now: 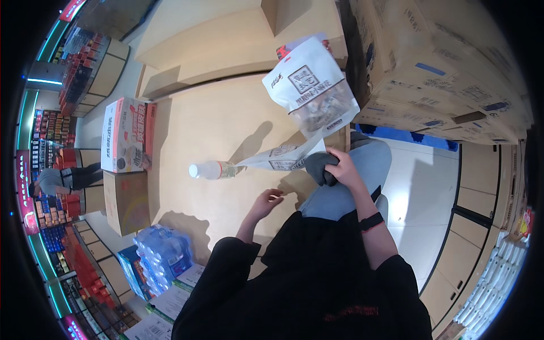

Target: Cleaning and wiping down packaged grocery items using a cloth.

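Observation:
My right hand [342, 170], with a black band at the wrist, grips a bunched dark grey cloth [318, 166] above my jeans-clad leg [335, 199]. My left hand [267, 204] hovers over the wooden surface [191, 127], fingers loosely curled and nothing in them. Beyond the cloth a white printed pouch [282, 156] stands, seen nearly edge-on. Its far end overlaps a clear bottle [211, 170] with a white cap and a red-edged label. A larger white snack pouch [312, 85] with a see-through lower part lies at the upper right, over a partly hidden colourful packet [289, 50].
Stacked cardboard cartons [437, 72] rise at the right on a blue pallet [408, 137]. To the left are a pink-and-white drink carton [127, 134] on a brown box [126, 202], and shrink-wrapped water bottles [163, 257]. A person [55, 180] stands among distant shelves.

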The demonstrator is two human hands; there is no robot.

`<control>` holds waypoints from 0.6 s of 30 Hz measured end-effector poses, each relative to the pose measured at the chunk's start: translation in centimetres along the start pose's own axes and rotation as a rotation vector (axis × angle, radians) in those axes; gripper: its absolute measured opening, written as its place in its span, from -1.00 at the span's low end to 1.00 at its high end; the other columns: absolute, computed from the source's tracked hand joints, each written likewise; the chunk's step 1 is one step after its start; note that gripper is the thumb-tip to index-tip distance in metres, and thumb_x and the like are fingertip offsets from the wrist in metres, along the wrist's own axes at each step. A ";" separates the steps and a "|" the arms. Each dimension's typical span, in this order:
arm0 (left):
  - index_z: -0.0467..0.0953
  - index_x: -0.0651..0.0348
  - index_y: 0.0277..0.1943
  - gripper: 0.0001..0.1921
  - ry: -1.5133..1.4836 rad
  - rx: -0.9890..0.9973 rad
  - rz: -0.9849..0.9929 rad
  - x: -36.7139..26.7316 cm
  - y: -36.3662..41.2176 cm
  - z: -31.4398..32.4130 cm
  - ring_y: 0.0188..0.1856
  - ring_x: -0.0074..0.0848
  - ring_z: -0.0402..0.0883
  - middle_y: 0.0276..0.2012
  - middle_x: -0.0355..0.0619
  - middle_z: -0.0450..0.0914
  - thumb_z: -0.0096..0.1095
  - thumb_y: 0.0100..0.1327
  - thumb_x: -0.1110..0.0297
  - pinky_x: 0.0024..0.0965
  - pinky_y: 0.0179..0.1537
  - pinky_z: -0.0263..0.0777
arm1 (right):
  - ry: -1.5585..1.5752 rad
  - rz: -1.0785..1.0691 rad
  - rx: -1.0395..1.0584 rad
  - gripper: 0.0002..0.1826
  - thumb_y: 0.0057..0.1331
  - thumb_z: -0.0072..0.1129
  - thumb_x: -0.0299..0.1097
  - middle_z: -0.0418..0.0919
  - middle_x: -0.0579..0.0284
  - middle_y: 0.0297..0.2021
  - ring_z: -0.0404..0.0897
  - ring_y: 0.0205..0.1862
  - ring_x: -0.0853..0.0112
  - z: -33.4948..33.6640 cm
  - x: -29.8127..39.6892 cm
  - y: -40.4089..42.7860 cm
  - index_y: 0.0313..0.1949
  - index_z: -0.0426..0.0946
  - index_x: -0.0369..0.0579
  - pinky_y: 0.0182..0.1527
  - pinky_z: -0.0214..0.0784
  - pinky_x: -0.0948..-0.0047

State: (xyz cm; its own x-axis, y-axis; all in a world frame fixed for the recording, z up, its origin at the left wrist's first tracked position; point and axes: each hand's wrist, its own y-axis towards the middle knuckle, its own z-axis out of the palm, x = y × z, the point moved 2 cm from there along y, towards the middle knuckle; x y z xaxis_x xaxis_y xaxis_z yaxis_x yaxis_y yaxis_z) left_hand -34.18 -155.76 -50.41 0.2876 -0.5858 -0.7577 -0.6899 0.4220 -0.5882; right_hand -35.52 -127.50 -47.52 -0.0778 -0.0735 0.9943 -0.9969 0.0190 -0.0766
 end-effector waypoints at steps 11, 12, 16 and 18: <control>0.50 0.25 -0.16 -0.73 0.268 0.273 0.261 -7.3 5.0 4.8 -0.31 -0.47 0.52 -0.32 -0.07 0.54 0.02 0.14 0.32 -0.46 -0.28 0.39 | 0.782 0.167 -0.518 -0.53 0.03 0.05 -0.55 0.47 0.10 -0.13 0.48 -0.12 0.36 -2.5 -1.8 -0.4 0.01 0.34 -0.25 -0.06 0.34 0.43; 0.50 0.30 -0.26 -0.78 0.259 0.347 0.291 -7.4 5.7 5.6 -0.43 -0.54 0.45 -0.48 -0.10 0.52 -0.04 0.10 0.39 -0.46 -0.39 0.33 | 0.870 0.204 -0.544 -0.55 0.06 0.04 -0.53 0.47 0.10 -0.15 0.49 -0.15 0.34 -2.5 -1.9 -0.3 0.01 0.33 -0.24 -0.07 0.36 0.41; 0.47 0.28 -0.27 -0.77 0.296 0.185 0.712 -5.1 9.7 9.3 -0.38 -0.36 0.45 -0.46 0.04 0.47 -0.08 0.12 0.33 -0.36 -0.32 0.34 | 1.302 0.310 -0.613 -0.59 0.19 -0.06 -0.28 0.44 0.09 -0.08 0.46 -0.08 0.21 -3.6 -5.4 -1.4 0.03 0.31 -0.11 0.03 0.29 0.22; 0.43 0.26 -0.15 -0.67 0.286 0.158 0.654 -7.6 9.6 9.0 -0.25 -0.22 0.47 -0.32 0.06 0.46 0.03 0.13 0.18 -0.30 -0.17 0.35 | 1.398 0.341 -0.696 -0.53 0.21 -0.08 -0.10 0.43 0.12 -0.07 0.42 -0.04 0.21 -4.0 -6.8 -2.0 0.04 0.31 -0.08 0.07 0.23 0.21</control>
State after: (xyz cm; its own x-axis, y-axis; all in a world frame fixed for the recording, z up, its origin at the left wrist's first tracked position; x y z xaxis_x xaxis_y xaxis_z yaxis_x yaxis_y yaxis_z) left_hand -36.96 -141.03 -52.84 -0.3502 -0.3283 -0.8773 -0.5507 0.8298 -0.0907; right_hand -32.92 -123.07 -53.79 0.1773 0.9511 0.2528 -0.7055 0.3019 -0.6411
